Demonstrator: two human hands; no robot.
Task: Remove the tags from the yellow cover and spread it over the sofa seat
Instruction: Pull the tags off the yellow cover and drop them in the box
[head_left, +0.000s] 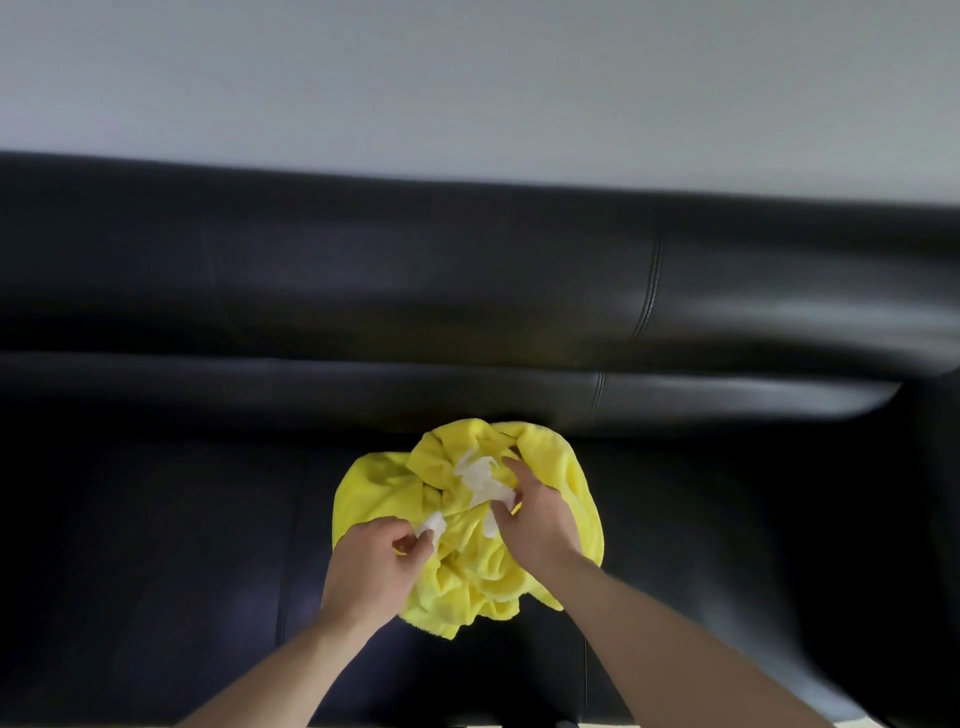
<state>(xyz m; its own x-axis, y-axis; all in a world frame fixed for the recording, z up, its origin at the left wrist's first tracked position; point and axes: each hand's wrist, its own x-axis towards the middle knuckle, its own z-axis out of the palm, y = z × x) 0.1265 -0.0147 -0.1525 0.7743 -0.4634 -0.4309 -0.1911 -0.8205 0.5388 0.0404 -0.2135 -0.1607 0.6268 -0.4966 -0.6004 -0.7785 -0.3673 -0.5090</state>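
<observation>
The yellow cover (379, 493) lies bunched in a crumpled heap on the black sofa seat (156, 519), close to the backrest. White tags (480, 475) show in the folds at the heap's middle. My left hand (371, 569) rests on the heap's near left side and pinches a small white tag piece (434, 522) between thumb and fingers. My right hand (535, 519) lies over the right side of the heap, its fingers curled round the white tags at the centre.
The black leather backrest (467, 280) runs across the view behind the cover, with a plain grey wall (467, 78) above it. A sofa arm (924, 519) rises at the right. Dark seat cushions stretch to both sides of the heap.
</observation>
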